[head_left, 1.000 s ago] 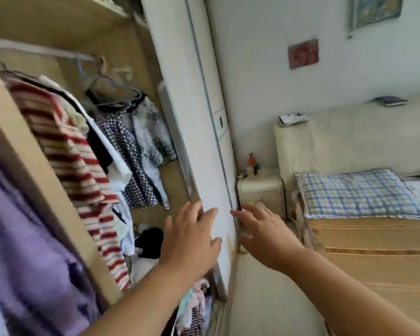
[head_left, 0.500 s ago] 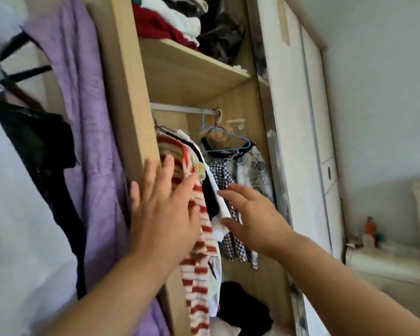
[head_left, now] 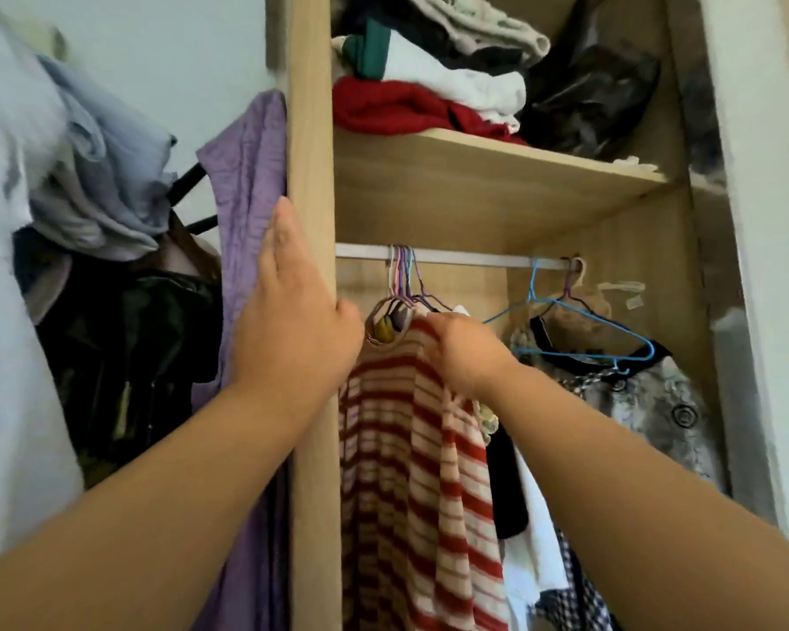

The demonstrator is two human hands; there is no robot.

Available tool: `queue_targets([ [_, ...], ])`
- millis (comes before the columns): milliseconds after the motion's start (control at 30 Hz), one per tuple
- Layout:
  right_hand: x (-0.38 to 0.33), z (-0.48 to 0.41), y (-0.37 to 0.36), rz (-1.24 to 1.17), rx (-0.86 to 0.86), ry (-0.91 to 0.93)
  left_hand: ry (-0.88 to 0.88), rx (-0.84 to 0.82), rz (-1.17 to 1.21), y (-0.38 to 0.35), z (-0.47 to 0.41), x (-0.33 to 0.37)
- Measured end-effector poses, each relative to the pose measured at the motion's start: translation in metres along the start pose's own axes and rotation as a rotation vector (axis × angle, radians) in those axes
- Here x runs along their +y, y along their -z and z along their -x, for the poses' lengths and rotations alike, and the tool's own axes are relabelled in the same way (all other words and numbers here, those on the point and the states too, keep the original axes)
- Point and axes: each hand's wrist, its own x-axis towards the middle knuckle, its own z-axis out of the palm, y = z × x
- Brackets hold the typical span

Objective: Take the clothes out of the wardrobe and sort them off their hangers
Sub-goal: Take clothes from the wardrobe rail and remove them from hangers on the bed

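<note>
A: Head view. The wardrobe (head_left: 611, 230) stands open, and its side panel (head_left: 313, 129) runs up mid-frame. Where are the clothes?
B: On the rail (head_left: 474, 259) under the shelf (head_left: 474, 184). The striped top (head_left: 406, 471), red and white, hangs foremost at the rail's left end. Its hanger is among a bunch of thin wire hooks (head_left: 404, 275). A white garment (head_left: 536, 539) hangs just behind it.
A: Right hand?
B: The right hand (head_left: 465, 352) is on the striped top's shoulder, just right of the neckline. Its fingers curl over the cloth and grip it. The fingertips are blurred, so I cannot tell whether the hanger is in the grip too.
A: Left hand?
B: The left hand (head_left: 292, 321) lies flat against the side panel's front edge. Its fingers are straight and point up, and its thumb is near the neckline. It holds nothing.
A: Further along the rail?
B: A blue hanger (head_left: 588, 332) carries a grey patterned garment (head_left: 657, 403).
A: Shelf?
B: Folded clothes, a red piece (head_left: 383, 107) lowest. A black bag (head_left: 588, 84) lies beside them on the right.
A: Outside the wardrobe?
B: A purple garment (head_left: 247, 175) hangs against the side panel's outer face, just beside the left hand. A black garment (head_left: 133, 348) hangs further left.
</note>
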Motion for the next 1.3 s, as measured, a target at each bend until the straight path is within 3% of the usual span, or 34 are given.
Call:
queue_targets([
  [300,0.011,-0.066,-0.022,-0.048,0.013,-0.227,-0.007,0.118,-0.073,-0.011,-0.001,-0.002],
  [467,0.005,-0.078,-0.037,-0.032,0.003,-0.239,-0.029,0.146,-0.096,-0.013,-0.001,-0.004],
  [833,0.031,-0.077,-0.011,-0.103,0.189,-0.253,0.001,0.157,-0.059,-0.013,0.001,-0.007],
  [1167,0.071,-0.004,0.059,-0.032,0.321,-0.166,0.033,0.077,-0.227,-0.003,0.004,0.011],
  [1300,0.097,0.066,0.081,-0.137,0.399,-0.158,-0.062,0.023,-0.311,-0.009,0.008,0.026],
])
